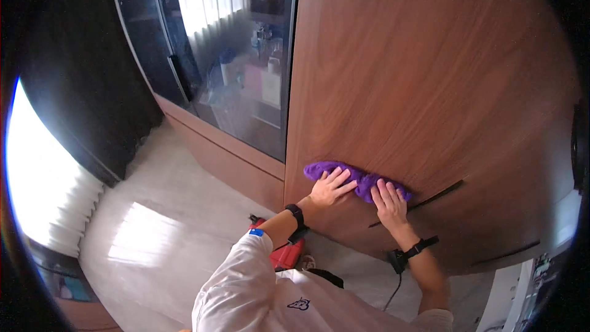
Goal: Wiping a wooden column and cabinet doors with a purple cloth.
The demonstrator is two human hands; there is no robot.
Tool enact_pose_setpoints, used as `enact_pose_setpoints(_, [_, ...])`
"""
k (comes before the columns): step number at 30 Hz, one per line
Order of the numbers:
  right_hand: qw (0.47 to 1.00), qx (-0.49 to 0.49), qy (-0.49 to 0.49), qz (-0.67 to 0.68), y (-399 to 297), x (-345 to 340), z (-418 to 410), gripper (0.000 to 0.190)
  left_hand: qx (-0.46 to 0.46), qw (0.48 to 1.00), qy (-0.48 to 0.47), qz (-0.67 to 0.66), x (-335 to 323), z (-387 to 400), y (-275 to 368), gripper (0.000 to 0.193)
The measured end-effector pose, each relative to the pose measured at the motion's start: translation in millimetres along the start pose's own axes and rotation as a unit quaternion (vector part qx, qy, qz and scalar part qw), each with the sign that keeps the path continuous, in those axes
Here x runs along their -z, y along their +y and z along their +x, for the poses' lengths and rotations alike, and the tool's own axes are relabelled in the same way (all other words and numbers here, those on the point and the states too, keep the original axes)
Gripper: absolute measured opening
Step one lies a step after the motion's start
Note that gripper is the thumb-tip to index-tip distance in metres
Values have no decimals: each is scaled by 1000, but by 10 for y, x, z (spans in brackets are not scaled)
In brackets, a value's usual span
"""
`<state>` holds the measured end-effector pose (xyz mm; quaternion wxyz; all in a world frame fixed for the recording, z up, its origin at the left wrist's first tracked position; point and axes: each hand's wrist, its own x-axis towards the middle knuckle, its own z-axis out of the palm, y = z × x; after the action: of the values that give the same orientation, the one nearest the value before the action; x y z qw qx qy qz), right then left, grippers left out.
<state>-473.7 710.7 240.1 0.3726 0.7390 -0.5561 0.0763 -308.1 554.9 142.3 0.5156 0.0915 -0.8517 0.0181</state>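
Note:
A bunched purple cloth [359, 180] lies against the upright wood-grain cabinet panel [392, 78]. My left hand [333, 189] presses on the cloth's left part with fingers spread, and my right hand [391, 205] presses its right end. Between the hands the cloth is creased and pinched narrow. Just below and right of my right hand runs a long dark handle slot [435, 198] in the panel. My palms hide some of the cloth's lower edge.
A glass cabinet door [239, 87] with a black handle [179, 77] adjoins the panel on the left, reflecting a curtain. On the grey floor [193, 207], a red case [288, 254] stands near my legs. White curtains [50, 184] hang at far left. A cable [393, 293] trails from my right wrist strap.

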Motion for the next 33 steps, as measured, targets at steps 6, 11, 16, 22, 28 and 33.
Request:
enact_pose_setpoints(6, [997, 43, -7, -66, 348, 385, 354, 28, 2, 996, -80, -40, 419, 713, -194, 57])
enact_pose_setpoints(11, [982, -4, 112, -154, 870, 1258, 1234, 30, -72, 997, 35, -5, 1242, 2207, -272, 48])
enact_pose_setpoints(16, [964, -51, 207, -158, 1437, 1945, 1655, 40, -93, 979, 174, 57, 1713, 3126, -247, 56])
enact_pose_setpoints(22, [976, -88, 130, -149, 1143, 1422, 1141, 37, -31, 994, 102, 6, 1023, 2149, -168, 62])
enact_pose_setpoints(28, [999, -29, -23, 18, 412, 568, 249, 33, -14, 999, -39, 15, -136, 95, -133, 53])
enact_pose_setpoints(33, [985, 42, -110, 127, 208, 206, -220, 32, 39, 976, -209, 44, -380, -518, 97, 54])
